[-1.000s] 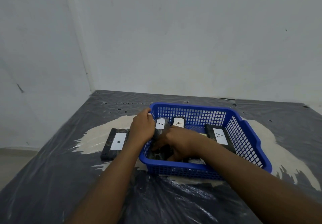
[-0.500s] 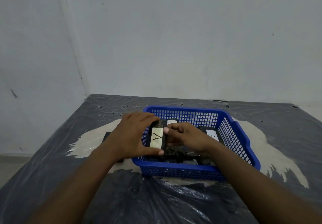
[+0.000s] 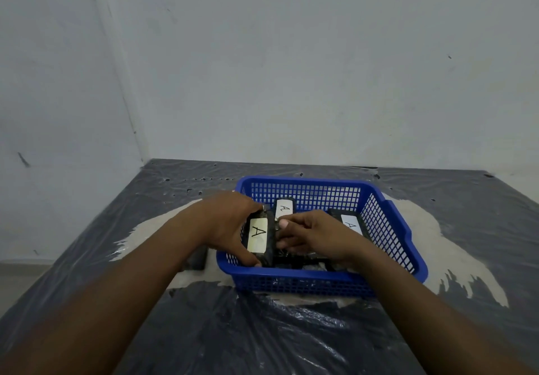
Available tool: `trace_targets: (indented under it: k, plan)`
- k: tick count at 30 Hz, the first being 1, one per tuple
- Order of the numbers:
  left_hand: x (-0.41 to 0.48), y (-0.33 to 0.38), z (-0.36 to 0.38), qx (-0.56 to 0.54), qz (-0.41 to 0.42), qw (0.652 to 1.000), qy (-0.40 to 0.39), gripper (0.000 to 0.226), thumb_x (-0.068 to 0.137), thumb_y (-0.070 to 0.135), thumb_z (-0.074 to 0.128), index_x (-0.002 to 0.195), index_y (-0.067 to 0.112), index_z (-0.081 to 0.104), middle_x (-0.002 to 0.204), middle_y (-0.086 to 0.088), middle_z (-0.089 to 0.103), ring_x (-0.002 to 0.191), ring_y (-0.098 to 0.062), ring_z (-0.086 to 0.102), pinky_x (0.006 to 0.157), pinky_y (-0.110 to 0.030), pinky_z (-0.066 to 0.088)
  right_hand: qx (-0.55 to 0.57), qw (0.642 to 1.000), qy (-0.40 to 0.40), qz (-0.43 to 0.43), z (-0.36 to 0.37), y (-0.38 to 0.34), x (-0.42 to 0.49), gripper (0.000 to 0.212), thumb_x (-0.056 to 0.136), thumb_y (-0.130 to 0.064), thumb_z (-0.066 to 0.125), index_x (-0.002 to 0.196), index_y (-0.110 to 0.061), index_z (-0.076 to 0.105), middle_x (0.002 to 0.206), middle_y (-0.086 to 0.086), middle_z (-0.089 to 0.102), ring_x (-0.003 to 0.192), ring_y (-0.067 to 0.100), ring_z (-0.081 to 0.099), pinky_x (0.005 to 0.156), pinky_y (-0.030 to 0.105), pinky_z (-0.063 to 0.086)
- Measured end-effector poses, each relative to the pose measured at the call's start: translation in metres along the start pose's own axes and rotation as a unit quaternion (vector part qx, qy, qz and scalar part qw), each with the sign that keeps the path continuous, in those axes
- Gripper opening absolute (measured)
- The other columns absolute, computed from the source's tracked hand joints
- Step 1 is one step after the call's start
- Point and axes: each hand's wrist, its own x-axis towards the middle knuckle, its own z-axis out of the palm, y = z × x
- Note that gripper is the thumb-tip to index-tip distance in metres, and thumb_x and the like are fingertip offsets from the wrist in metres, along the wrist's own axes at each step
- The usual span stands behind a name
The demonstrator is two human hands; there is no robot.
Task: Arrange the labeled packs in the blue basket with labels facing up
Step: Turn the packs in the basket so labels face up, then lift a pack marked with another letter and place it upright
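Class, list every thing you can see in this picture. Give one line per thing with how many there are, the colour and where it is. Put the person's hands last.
blue basket: one, blue plastic mesh, on the covered table, centre right.
labeled packs in the basket: three with labels showing, black with white "A" labels; one at the left side held by the hands, one at the back, one at the right.
pack outside the basket: one, dark, on the table left of the basket, mostly hidden by the left arm.
table cover: one, dark shiny plastic sheet with a pale patch around the basket.
walls: two, pale grey, meeting in a corner at the left.
left hand: one, gripping the left pack.
right hand: one, fingers on the same pack.
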Motion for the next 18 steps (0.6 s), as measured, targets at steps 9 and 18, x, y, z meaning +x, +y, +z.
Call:
trace_targets:
  k: [9,18]
  plan:
    - [0.012,-0.003,0.009,0.113,-0.046,0.984,-0.126,0.090,0.062,0.089,0.053,0.128,0.028,0.063,0.117,0.001,0.063,0.109,-0.015,0.041,0.100,-0.032,0.022,-0.350,0.917,0.173,-0.081,-0.010,0.034,-0.063,0.028,0.092,-0.057,0.060,0.109,-0.036,0.070,0.079,-0.020,0.069,0.076,-0.003,0.065,0.063,0.011,0.048]
    - [0.019,0.005,0.021,0.198,-0.060,0.963,-0.173,0.080,0.070,0.080,0.058,0.133,0.032,0.059,0.128,0.003,0.058,0.124,-0.021,0.037,0.109,-0.042,0.021,-0.351,0.920,0.160,-0.067,-0.008,0.041,-0.059,0.023,0.094,-0.060,0.052,0.094,-0.042,0.066,0.069,-0.019,0.066,0.080,-0.013,0.061,0.053,0.009,0.037]
